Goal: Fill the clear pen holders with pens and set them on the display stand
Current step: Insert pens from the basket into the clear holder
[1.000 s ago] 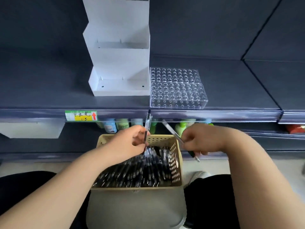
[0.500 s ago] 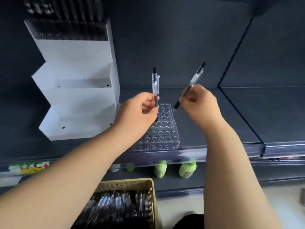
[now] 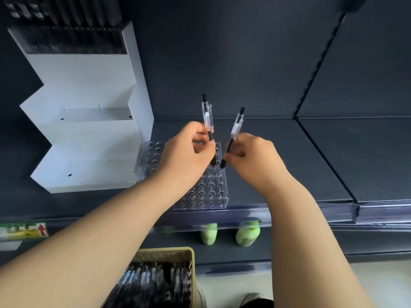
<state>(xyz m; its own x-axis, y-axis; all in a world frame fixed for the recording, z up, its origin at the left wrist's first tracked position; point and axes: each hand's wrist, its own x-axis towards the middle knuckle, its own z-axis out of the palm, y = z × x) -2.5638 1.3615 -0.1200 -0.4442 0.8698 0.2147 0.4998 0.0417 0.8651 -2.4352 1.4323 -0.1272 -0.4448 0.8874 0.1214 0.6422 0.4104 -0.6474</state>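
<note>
Nearest me, the basket [image 3: 165,252] is sitting heaped with pens [image 3: 155,283]. Beyond, the left hand [image 3: 186,157] is pinching an upright pen [image 3: 206,116] and the right hand [image 3: 252,157] a tilted pen [image 3: 236,127], tips over the seemingly unfilled clear pen holder [image 3: 210,193] on the shelf [image 3: 289,156]; the display stand [image 3: 89,141] behind is awaiting it.

Well below and left of the fingers of the left hand [image 3: 185,154], a green-yellow shelf tag [image 3: 23,230] is spotted: a red up-arrow [image 3: 42,229] is made out, the printed characters blurred beyond reading.
</note>
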